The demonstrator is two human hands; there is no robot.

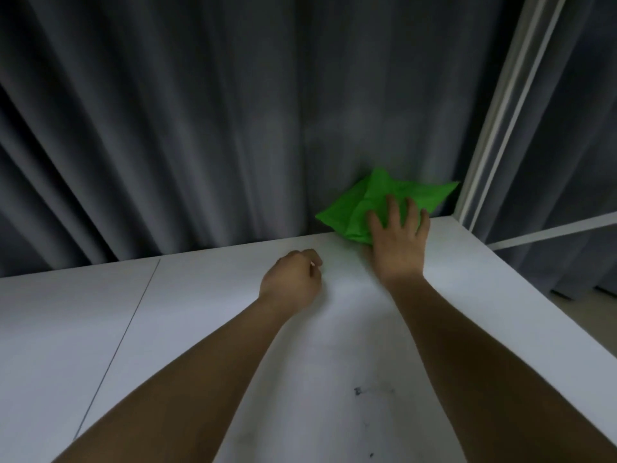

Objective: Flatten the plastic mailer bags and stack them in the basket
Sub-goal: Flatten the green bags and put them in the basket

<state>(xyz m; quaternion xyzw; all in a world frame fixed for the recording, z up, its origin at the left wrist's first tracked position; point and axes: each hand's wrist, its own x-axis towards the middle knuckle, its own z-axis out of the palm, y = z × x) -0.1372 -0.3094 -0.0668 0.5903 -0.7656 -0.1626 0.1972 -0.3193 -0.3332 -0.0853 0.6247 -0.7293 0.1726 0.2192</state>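
A crumpled green mailer bag lies at the far edge of the white table, pushed up against the grey curtain. My right hand lies on the bag's near right part with fingers spread and straight. My left hand hovers or rests over the table to the left of the bag, fingers curled into a loose fist, holding nothing that I can see. No basket is in view.
A grey pleated curtain hangs right behind the table's far edge. A white frame post rises at the table's far right corner. A seam line crosses the tabletop on the left. The table's right edge drops to the floor.
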